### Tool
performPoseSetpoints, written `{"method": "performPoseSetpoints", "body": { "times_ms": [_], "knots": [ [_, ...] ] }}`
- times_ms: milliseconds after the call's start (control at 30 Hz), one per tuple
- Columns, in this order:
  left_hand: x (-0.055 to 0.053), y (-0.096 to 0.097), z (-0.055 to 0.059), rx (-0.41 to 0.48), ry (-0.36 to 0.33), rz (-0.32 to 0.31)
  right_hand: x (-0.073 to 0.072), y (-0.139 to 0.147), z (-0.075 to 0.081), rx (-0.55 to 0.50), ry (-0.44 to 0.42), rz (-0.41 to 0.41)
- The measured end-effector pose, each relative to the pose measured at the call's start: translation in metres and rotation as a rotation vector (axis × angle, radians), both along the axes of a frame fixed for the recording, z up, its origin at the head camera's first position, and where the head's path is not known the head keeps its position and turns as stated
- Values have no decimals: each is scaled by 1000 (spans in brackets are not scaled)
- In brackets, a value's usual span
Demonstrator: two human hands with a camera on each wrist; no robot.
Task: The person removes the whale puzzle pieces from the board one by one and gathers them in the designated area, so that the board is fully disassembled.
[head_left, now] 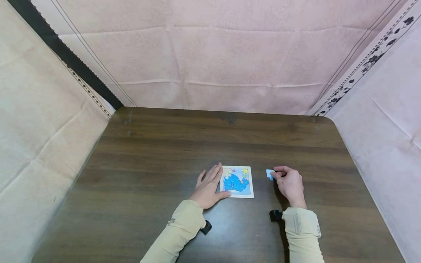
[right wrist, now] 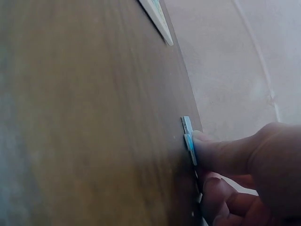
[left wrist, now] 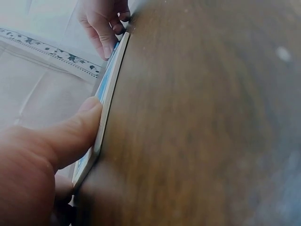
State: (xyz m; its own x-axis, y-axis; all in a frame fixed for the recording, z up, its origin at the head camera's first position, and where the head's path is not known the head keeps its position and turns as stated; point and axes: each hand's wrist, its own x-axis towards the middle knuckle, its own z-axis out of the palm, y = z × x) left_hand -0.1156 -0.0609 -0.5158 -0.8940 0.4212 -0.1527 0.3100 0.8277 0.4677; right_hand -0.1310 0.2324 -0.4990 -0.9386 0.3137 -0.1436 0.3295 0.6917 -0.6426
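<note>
A square jigsaw puzzle board [head_left: 251, 189] with a white border and a blue whale picture lies flat on the table. My left hand [head_left: 208, 188] rests along its left side, fingers straight. The left thumb [left wrist: 77, 123] presses on the near edge of the board in the left wrist view. To the right, my right hand [head_left: 290, 183] pinches a small light-blue puzzle piece [head_left: 269, 173] between thumb and fingers, low over the table. That piece [right wrist: 189, 141] appears edge-on in the right wrist view, partly hidden by the thumb.
The brown wooden table [head_left: 158, 153] extends around both hands. Pale cloth sheets [head_left: 210, 54] hang behind it and along both sides. A dark band [head_left: 72, 54] runs down the back left corner. Small black devices [head_left: 275, 215] are strapped at both wrists.
</note>
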Motion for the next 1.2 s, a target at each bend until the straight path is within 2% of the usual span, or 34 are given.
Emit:
{"method": "performPoseSetpoints", "body": {
  "times_ms": [467,700,1200],
  "knots": [
    [1,0,4,3,2,2,0,-1,2,-2,-42,2],
    [0,1,2,1,-7,1,1,-2,1,5,-36,-3],
    [3,0,5,15,-2,7,2,-4,2,-4,-40,-6]
  ]
}}
